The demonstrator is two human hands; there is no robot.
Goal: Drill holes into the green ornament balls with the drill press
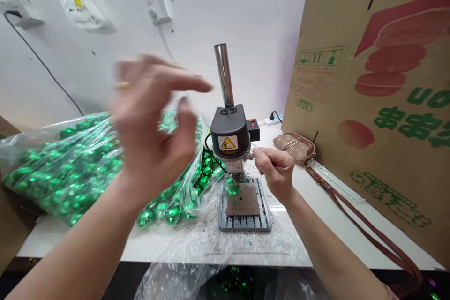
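A small bench drill press (230, 131) with a black housing and chrome column stands on the table. My right hand (276, 168) is closed around its feed handle, which the fingers mostly hide. Under the chuck, a shiny green ball (231, 186) sits at the back of a brown board (246, 201) on the slotted metal base (225, 220). Raised in front and to the left of the press, my left hand (154, 117) is blurred. Its index finger and thumb are apart, and nothing shows between them.
A clear plastic bag of green mirrored balls (87, 168) lies on the left. On the right stand a big cardboard box (351, 98) and a brown strapped purse (295, 146). Dark shavings lie around the press. More plastic film (183, 267) hangs over the table's front edge.
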